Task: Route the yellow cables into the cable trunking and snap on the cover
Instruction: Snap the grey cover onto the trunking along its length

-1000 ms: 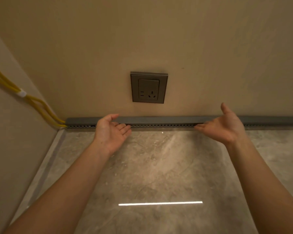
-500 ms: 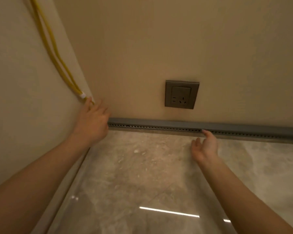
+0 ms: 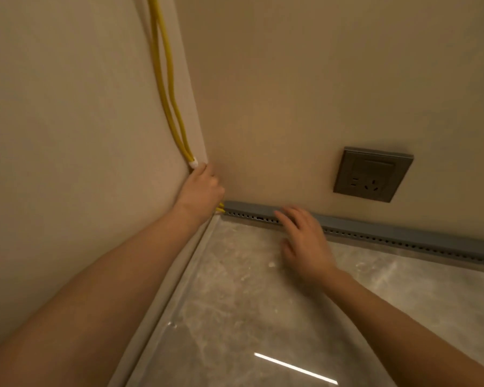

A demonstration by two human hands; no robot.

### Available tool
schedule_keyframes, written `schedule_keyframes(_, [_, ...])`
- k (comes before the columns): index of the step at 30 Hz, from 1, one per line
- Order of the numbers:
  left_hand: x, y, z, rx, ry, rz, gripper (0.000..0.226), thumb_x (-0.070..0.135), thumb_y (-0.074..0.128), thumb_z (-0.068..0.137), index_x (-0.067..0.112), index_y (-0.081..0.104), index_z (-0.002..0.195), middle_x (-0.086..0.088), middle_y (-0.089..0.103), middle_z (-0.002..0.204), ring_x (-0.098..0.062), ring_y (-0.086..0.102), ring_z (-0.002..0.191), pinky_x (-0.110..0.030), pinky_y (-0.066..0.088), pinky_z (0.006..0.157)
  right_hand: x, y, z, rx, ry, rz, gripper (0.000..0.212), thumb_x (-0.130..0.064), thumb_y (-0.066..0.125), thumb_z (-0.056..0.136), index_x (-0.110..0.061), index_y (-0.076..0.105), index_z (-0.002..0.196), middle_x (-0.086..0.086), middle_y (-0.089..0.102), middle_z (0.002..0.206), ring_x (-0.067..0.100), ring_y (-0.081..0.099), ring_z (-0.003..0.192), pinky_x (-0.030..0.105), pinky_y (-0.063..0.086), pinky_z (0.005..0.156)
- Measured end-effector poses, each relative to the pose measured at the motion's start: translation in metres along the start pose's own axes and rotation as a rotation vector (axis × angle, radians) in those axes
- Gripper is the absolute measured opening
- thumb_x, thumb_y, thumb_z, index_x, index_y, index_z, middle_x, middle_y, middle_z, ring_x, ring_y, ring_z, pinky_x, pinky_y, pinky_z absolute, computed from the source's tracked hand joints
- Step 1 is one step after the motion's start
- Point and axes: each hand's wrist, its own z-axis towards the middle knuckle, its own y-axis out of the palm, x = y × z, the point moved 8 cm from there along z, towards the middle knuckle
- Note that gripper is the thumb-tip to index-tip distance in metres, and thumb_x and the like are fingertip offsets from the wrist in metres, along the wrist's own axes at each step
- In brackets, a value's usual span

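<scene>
Two yellow cables (image 3: pixel 166 88) run down the left wall near the corner, bound by a white tie (image 3: pixel 194 163). My left hand (image 3: pixel 201 191) is closed around the cables just below the tie, in the corner. Short yellow ends (image 3: pixel 220 208) show below that hand at the left end of the grey cable trunking (image 3: pixel 403 233). The trunking lies along the foot of the back wall, slotted along its front and with its cover on. My right hand (image 3: pixel 302 238) rests with spread fingers on the trunking near its left end and holds nothing.
A grey wall socket (image 3: pixel 372 174) sits on the back wall above the trunking. The floor (image 3: pixel 263 317) is glossy grey stone with a light strip reflected in it. A pale skirting strip (image 3: pixel 162 303) runs along the left wall.
The view has swung left toward the corner. My left hand has closed on the cables below the tie. My right hand slid left along the trunking and now lies flat on it.
</scene>
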Motion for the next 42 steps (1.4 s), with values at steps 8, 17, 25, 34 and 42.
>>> schedule_keyframes(8, [0.030, 0.039, 0.015, -0.060, 0.060, -0.026, 0.026, 0.013, 0.044, 0.089, 0.010, 0.065, 0.104, -0.007, 0.062, 0.101, -0.031, 0.038, 0.112, -0.042, 0.028, 0.099, 0.044, 0.003, -0.010, 0.003, -0.067, -0.074, 0.057, -0.003, 0.067, 0.076, -0.004, 0.051, 0.130, 0.017, 0.052, 0.130, 0.035, 0.049, 0.119, 0.043, 0.038, 0.100])
schedule_keyframes(17, [0.030, 0.051, 0.031, -0.076, -0.089, -0.168, 0.025, 0.009, 0.040, 0.088, 0.006, 0.063, 0.100, -0.009, 0.062, 0.102, -0.028, 0.041, 0.112, -0.037, 0.030, 0.094, 0.051, 0.004, -0.009, 0.066, -0.058, 0.066, 0.057, -0.001, 0.068, 0.074, -0.007, 0.054, 0.128, 0.012, 0.054, 0.132, 0.031, 0.049, 0.122, 0.036, 0.032, 0.100])
schedule_keyframes(25, [0.034, 0.054, 0.033, -0.037, -0.058, -0.314, 0.023, 0.004, 0.043, 0.085, 0.003, 0.063, 0.095, -0.010, 0.060, 0.102, -0.027, 0.040, 0.113, -0.034, 0.024, 0.088, 0.053, 0.003, -0.007, 0.211, -0.021, 0.167, 0.046, 0.000, 0.056, 0.072, -0.005, 0.063, 0.117, 0.013, 0.062, 0.121, 0.030, 0.057, 0.113, 0.041, 0.042, 0.093])
schedule_keyframes(34, [0.051, 0.034, 0.017, 0.023, -0.137, -0.520, 0.029, 0.004, 0.046, 0.083, 0.007, 0.059, 0.109, -0.014, 0.056, 0.113, -0.030, 0.046, 0.109, -0.037, 0.034, 0.092, 0.052, 0.003, -0.004, 0.217, -0.039, 0.153, 0.047, 0.001, 0.054, 0.069, -0.005, 0.064, 0.114, 0.013, 0.064, 0.117, 0.030, 0.059, 0.110, 0.041, 0.043, 0.089])
schedule_keyframes(42, [0.092, 0.041, -0.004, 0.231, -0.239, -0.949, 0.055, 0.009, 0.052, 0.084, 0.005, 0.040, 0.138, -0.010, 0.039, 0.146, -0.020, 0.034, 0.137, -0.035, 0.017, 0.115, 0.050, 0.005, -0.003, 0.231, -0.036, 0.155, 0.048, 0.002, 0.054, 0.068, -0.007, 0.065, 0.114, 0.010, 0.064, 0.117, 0.028, 0.059, 0.109, 0.035, 0.040, 0.089])
